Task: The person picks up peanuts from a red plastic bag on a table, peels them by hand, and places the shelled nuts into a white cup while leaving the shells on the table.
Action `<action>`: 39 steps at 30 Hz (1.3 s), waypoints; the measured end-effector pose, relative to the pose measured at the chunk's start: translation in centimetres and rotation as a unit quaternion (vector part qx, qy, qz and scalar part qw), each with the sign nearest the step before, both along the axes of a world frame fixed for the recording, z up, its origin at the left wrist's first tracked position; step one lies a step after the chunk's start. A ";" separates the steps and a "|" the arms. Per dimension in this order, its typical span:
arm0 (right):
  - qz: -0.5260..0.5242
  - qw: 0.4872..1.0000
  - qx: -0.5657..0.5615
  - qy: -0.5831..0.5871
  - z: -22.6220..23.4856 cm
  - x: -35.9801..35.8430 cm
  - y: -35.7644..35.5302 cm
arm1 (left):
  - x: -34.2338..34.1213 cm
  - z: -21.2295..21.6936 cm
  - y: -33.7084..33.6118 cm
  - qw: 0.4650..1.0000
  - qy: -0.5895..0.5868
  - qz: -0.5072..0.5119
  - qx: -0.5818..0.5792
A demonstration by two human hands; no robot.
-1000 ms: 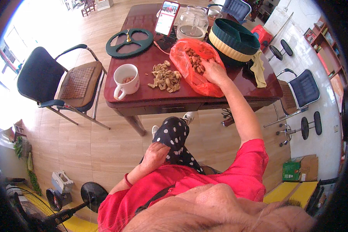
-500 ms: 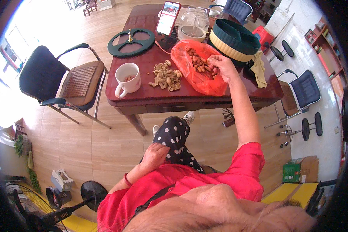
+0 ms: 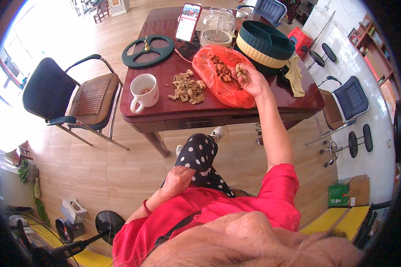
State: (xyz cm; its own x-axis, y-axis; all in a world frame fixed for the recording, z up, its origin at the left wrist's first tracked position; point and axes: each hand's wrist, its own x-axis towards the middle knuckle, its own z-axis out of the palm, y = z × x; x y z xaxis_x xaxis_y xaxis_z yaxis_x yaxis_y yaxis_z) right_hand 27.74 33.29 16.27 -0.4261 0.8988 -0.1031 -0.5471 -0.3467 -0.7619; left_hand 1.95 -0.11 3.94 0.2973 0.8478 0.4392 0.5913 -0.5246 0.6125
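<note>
Currently the right hand (image 3: 250, 79) is cupping a small batch of peanuts (image 3: 241, 71) in its half-curled palm, fingers bent around them, and is hovering over the right edge of the orange plastic bag (image 3: 223, 84). More unshelled peanuts are lying inside that bag, which is spread open on the dark red table (image 3: 165, 109). The left hand (image 3: 179, 177) is holding nothing — it is resting loosely closed on the person's lap, against the black polka-dot trousers (image 3: 200, 153), well apart from the table.

Just left of the bag, a heap of empty shells (image 3: 187, 88) is sitting on the table top, and beside that heap a white mug (image 3: 143, 91) is standing upright with its handle toward the person. Behind the bag, a round two-tone tray (image 3: 263, 44) — dark green inside, cream outside — is standing near a clear glass jar (image 3: 218, 29). A phone (image 3: 188, 22) is leaning upright with its screen lit. A dark green ring-shaped lid (image 3: 148, 50) is lying flat at the far left of the table. A yellow cloth (image 3: 295, 75) is draping near the right edge. A black chair (image 3: 71, 100) is standing to the left on the wooden floor.
</note>
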 end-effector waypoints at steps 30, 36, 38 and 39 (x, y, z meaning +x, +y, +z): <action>-0.126 0.981 -0.043 0.142 0.6 -1.1 0.7 | 0.3 -1.3 -1.0 1.000 0.010 -0.015 -0.010; 0.030 0.975 -0.031 0.217 3.2 -4.3 -6.8 | 0.1 -0.2 -1.1 0.999 0.032 0.006 -0.014; 0.076 0.968 -0.077 0.228 2.6 -6.2 -11.8 | -0.3 -0.3 -1.0 1.000 0.013 0.025 -0.014; 0.125 0.961 -0.073 0.236 1.2 -6.8 -13.9 | -0.4 -0.4 -0.8 0.999 0.003 0.035 -0.012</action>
State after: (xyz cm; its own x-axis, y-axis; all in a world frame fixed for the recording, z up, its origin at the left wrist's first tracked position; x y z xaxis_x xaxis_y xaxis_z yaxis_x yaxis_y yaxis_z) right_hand 20.98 19.35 17.47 -0.6574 0.7526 0.0379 -0.7053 -0.5969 -0.3825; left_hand 1.56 -0.92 3.54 0.2384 0.8773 0.4167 0.6296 -0.4662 0.6215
